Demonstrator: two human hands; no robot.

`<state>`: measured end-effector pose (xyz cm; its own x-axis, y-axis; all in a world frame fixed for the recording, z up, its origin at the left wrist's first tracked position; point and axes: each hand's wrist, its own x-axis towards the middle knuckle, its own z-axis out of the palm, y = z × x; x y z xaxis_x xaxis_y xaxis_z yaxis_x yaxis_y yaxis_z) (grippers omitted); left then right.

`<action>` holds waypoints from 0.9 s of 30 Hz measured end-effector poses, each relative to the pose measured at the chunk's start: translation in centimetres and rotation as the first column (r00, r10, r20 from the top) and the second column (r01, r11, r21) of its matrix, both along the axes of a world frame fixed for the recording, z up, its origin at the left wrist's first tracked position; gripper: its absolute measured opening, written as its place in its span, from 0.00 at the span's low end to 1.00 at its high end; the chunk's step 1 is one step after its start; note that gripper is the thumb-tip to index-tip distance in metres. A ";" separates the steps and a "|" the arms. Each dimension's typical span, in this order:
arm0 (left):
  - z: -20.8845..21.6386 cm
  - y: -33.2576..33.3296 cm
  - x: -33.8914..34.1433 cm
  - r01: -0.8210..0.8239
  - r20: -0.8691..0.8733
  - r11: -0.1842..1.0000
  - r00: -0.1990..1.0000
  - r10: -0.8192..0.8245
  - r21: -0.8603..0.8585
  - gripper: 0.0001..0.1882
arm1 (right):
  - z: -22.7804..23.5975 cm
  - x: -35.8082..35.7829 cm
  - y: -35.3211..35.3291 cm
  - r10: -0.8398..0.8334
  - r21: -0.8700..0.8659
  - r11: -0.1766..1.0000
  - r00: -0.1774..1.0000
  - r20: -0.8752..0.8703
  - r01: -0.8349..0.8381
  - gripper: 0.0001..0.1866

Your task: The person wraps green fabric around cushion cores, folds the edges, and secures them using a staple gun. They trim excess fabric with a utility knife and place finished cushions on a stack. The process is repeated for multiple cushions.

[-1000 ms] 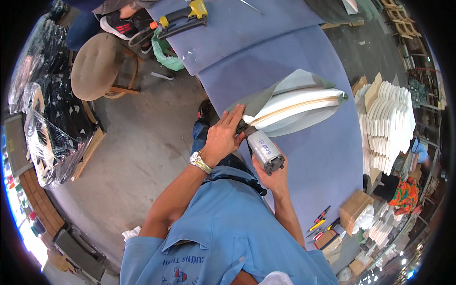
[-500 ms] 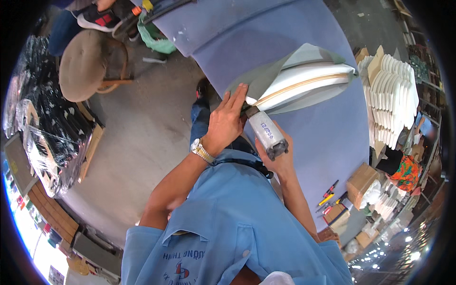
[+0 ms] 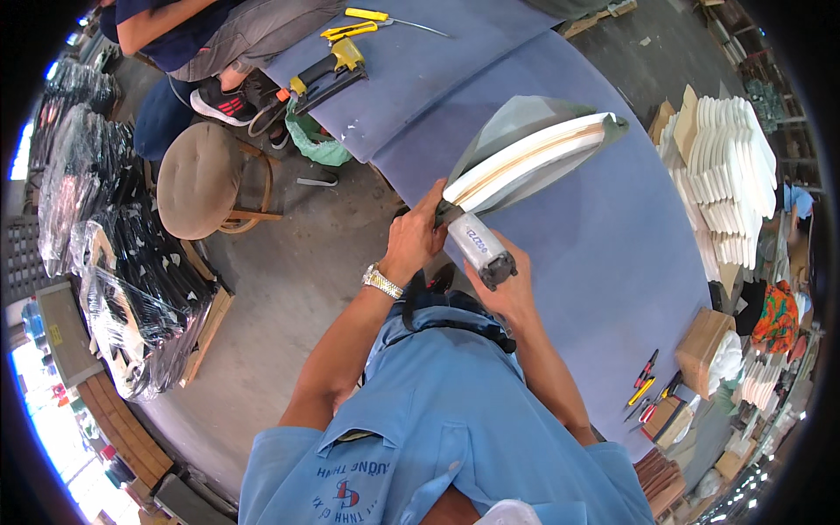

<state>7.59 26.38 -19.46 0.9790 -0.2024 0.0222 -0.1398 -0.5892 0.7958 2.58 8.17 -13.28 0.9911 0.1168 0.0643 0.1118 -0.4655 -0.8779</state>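
Observation:
A curved white padded panel with a tan wooden edge rests on the blue-grey table, with sheer grey-green fabric loose around it. At its near end, my left hand closes its fingers on the fabric and the panel's tip; a metal watch is on that wrist. My right hand grips a staple gun with a silver-grey body. The gun's nose is at the panel's near tip, close to my left fingers. Its handle is mostly hidden below the body and my palm.
At the far left a seated person is beside a yellow-black nail gun on the table. A round padded stool and plastic-wrapped stacks stand left. White panels are stacked right; hand tools lie near the right edge.
The view has shifted, bringing the seated person and more of the far table into sight. The fabric's near part no longer spreads over my left fingers. Both hands stay at the panel's near end.

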 end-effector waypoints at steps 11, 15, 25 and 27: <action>0.2 -0.7 -1.3 -0.059 -0.032 0.998 0.998 0.059 -0.001 0.45 | -1.0 0.0 -0.6 0.088 -0.015 0.996 0.989 -0.115 -0.091 0.19; 0.5 -1.4 -1.8 -0.102 -0.023 0.994 0.995 0.101 -0.033 0.44 | 0.0 0.5 -0.9 0.098 -0.024 0.994 0.971 -0.217 -0.105 0.20; 0.1 -0.6 -1.0 -0.061 -0.015 0.990 0.998 0.063 0.127 0.40 | -0.4 -0.5 -2.1 0.116 -0.062 0.991 0.993 -0.011 -0.117 0.19; -0.3 -1.3 -1.0 -0.083 -0.045 0.985 0.995 0.091 0.151 0.40 | -0.7 -3.0 -4.7 0.015 0.047 0.999 0.997 -0.078 -0.011 0.19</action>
<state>6.55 25.12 -19.78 0.9921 -0.1137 -0.0523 -0.0442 -0.7095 0.7033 -0.44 3.50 -13.96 0.9917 0.1284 -0.0073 0.0481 -0.4226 -0.9051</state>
